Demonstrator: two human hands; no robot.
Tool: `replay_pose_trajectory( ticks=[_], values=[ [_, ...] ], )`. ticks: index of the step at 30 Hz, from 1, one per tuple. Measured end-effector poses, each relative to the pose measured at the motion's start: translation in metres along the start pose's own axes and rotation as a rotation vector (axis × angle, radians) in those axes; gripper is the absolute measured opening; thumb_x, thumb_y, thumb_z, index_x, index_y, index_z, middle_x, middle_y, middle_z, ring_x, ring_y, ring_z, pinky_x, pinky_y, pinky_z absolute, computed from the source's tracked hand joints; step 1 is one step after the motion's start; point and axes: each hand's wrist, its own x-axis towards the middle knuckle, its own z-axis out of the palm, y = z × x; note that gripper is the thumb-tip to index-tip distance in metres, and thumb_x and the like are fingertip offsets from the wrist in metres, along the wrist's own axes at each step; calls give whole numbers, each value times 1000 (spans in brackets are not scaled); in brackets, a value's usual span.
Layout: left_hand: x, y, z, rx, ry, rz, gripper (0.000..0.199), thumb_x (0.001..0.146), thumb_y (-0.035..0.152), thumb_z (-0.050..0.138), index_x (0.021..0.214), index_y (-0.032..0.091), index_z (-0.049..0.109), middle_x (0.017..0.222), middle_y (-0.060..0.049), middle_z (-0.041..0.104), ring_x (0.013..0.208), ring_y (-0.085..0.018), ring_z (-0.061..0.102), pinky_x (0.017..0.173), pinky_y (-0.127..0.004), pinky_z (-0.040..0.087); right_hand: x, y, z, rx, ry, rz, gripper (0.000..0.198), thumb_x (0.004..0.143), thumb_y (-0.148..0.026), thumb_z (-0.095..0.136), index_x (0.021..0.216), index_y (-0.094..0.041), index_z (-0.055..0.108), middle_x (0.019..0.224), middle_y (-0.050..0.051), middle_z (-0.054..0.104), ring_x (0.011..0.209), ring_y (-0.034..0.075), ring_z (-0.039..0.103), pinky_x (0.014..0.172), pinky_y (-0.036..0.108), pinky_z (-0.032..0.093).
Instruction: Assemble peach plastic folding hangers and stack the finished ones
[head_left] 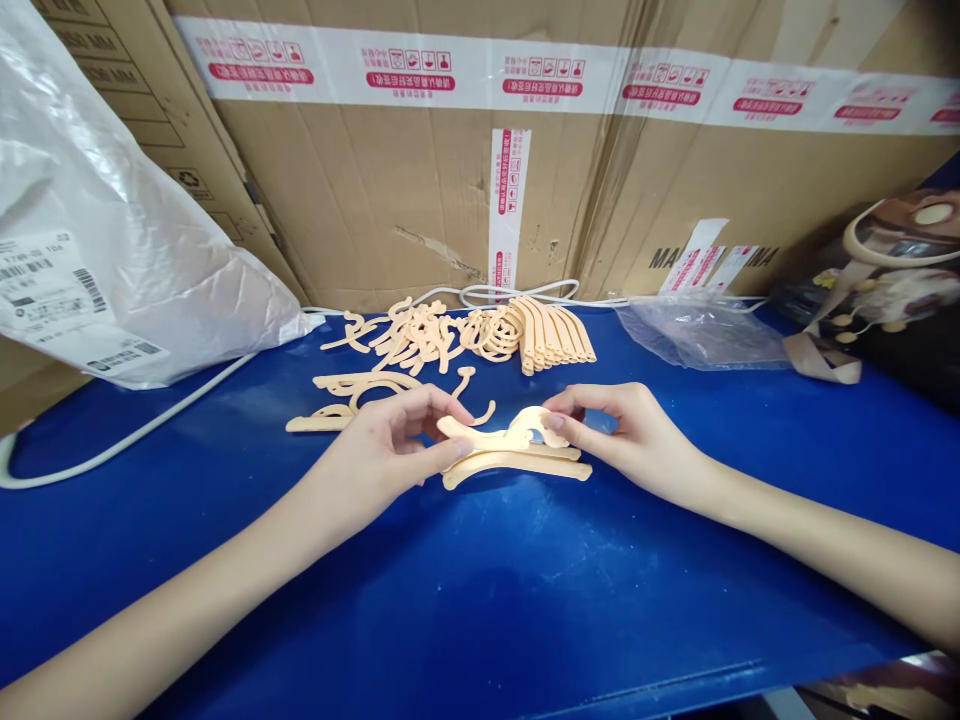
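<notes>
My left hand [397, 430] pinches the left end of a beige hanger arm [491, 438] between thumb and fingers. The fingers of my right hand [630, 428] are closed on a curved beige hanger piece [531, 420], which meets the arm in the middle. Just below is another beige arm strip [517, 463]; I cannot tell whether it is held or lies on the table. Behind my left hand lie several joined beige hanger parts [330, 424]. A loose S-shaped hook [465, 378] is just beyond my fingertips.
Farther back on the blue table [480, 600] are a pile of hooks [420, 335], several rings [491, 333] and a stack of arms [555, 335]. A white cable [135, 455] runs beside a silver-white bag [135, 230]. Cardboard boxes [375, 190], a clear plastic bag [690, 335] and a handbag [900, 270] border the table.
</notes>
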Motion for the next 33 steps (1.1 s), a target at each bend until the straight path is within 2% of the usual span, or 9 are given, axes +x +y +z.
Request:
replay_pose_trajectory(
  ticks=[3,5,11,16,23,26,29,33],
  values=[
    [0,0,0,-34,-1,-21,22,72,37,71,85,21,63,73,3,59,52,-7,48,45,-18,39,-2,0,1,-30,7,-38,27,93,-35,51,112,-20,62,80,0,68,67,11,62,60,21,46],
    [-1,0,0,-48,1,-32,22,72,36,71,85,21,63,71,4,58,51,-7,46,46,-18,40,-3,0,1,-65,3,-83,29,94,-33,49,120,-21,57,77,-1,66,65,10,61,60,20,46],
    [-1,0,0,-21,14,9,19,73,36,69,84,21,63,79,2,60,56,-8,49,47,-18,40,-4,3,0,-244,6,-267,23,99,-27,38,110,-21,57,105,6,67,91,16,62,81,29,48],
    [0,1,2,-21,-12,-40,18,70,35,70,82,22,65,72,2,60,55,-9,49,47,-19,39,-3,5,-1,-278,-14,-314,25,100,-26,35,108,-20,58,101,8,67,90,18,61,79,31,47],
    [-2,-2,2,-137,-16,-149,19,69,34,73,84,24,67,62,6,57,54,-8,47,50,-19,36,-4,2,-3,-266,-42,-336,23,98,-19,36,106,-18,58,100,6,66,87,16,58,76,28,45],
    [-2,-3,1,-125,-25,-167,18,70,36,73,83,25,67,59,6,56,52,-8,43,50,-19,34,-3,2,-2,-280,-38,-357,27,97,-16,32,106,-18,58,93,6,64,82,16,57,73,29,44],
    [-1,-1,0,-137,-35,-175,19,69,36,73,82,24,67,64,5,57,54,-9,43,50,-19,33,-2,2,-1,-266,-45,-346,27,98,-21,33,109,-18,58,92,6,63,81,17,57,73,30,43],
    [-1,3,0,-145,-46,-185,19,69,36,72,80,22,65,68,4,57,56,-9,43,51,-19,33,-2,1,-1,-219,-57,-323,28,93,-36,50,113,-18,57,94,5,64,79,16,57,72,28,43]
  ],
)
